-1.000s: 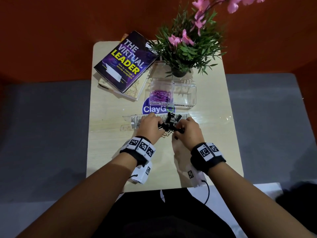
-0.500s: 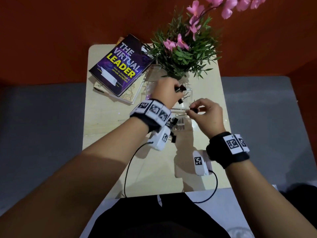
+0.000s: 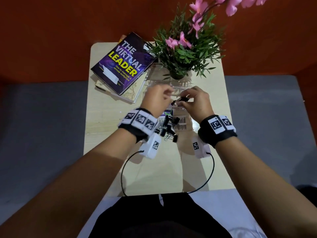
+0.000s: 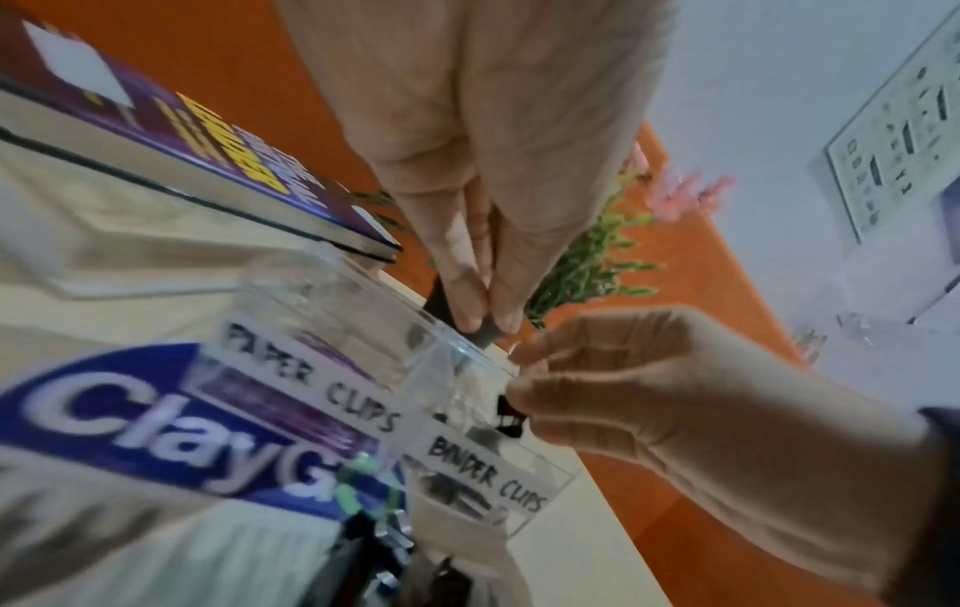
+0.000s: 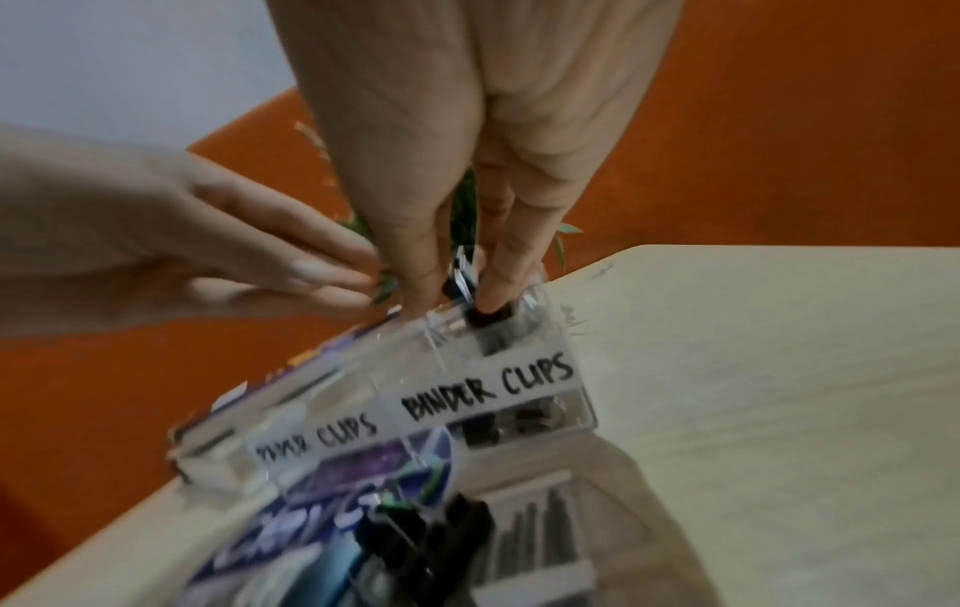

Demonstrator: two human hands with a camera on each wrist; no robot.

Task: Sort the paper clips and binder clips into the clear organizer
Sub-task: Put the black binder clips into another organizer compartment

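Observation:
The clear organizer (image 3: 179, 91) stands mid-table with two labelled compartments. Purple paper clips (image 4: 322, 410) fill the "PAPER CLIPS" side. A few black binder clips (image 5: 483, 427) lie in the "BINDER CLIPS" side. My right hand (image 5: 457, 300) pinches one black binder clip (image 5: 485, 318) at that compartment's rim; it is seen too in the head view (image 3: 182, 100). My left hand (image 5: 364, 271) hovers just left of it with straight fingers, and nothing shows in them. A pile of black binder clips (image 3: 169, 127) lies on the table between my wrists.
A stack of books (image 3: 123, 64) lies at the back left, and a potted plant (image 3: 181, 54) stands right behind the organizer. A blue ClayGo sticker (image 4: 129, 431) sits in front of the organizer. The small table (image 3: 103, 152) is edged by grey floor.
Both hands left the pile and rose to the organizer, each carrying a clip. The clip in my left hand half a second ago no longer shows; my right hand has moved over the binder-clip compartment.

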